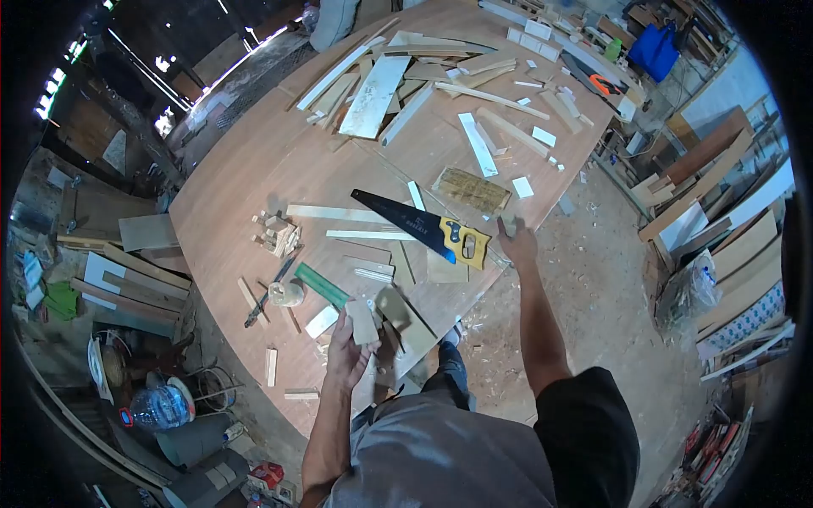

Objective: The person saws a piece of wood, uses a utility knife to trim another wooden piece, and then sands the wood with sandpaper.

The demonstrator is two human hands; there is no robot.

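My left hand (345, 356) grips a small pale wooden board (363, 322) near the front edge of the table, thumb and fingers on its sides. At the table's right edge my right hand (519, 245) is closed around a small tan piece (509, 224), mostly covered by the fingers. Just beyond it lies a thick rough wood block (471, 190). Between the hands rests a handsaw (415, 223) with a black blade and yellow handle, lying over wood strips. A green strip (322, 284) and a roll of tape (285, 294) lie close to my left hand.
Wood offcuts and long boards (373, 97) are piled at the table's (229, 203) far side. An orange-handled saw (605, 85) lies at the far right. Small wood blocks (276, 234) are heaped on the left. Boards (703, 186) lean right of the table; a water bottle (161, 408) is lower left.
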